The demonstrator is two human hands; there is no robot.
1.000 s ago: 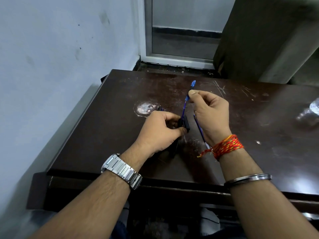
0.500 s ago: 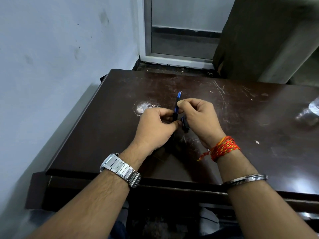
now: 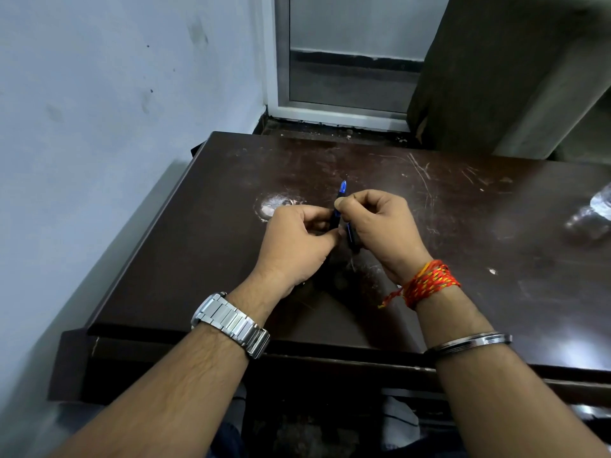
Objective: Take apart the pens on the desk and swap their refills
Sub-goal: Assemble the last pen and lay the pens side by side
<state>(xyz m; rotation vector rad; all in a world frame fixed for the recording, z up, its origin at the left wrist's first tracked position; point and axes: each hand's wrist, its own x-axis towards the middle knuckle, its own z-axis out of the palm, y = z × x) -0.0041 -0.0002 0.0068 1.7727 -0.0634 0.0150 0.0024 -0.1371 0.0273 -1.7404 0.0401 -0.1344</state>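
Both hands meet over the middle of the dark brown desk (image 3: 205, 259). My left hand (image 3: 294, 246) grips a dark pen barrel (image 3: 335, 221), mostly hidden in its fingers. A blue refill (image 3: 342, 188) stands upright out of the barrel, its blue end pointing away from me. My right hand (image 3: 380, 226) pinches the refill between thumb and forefinger just above the barrel. A second dark and blue pen part (image 3: 351, 238) is tucked under my right hand's fingers.
A worn pale patch (image 3: 272, 206) marks the desk left of my hands. A crumpled clear plastic thing (image 3: 591, 216) lies at the right edge. The grey wall runs along the left, and a door frame (image 3: 330, 114) stands beyond the desk.
My right hand has come down and left toward my left hand, sliding the blue refill further into the barrel. Less of the refill shows now.
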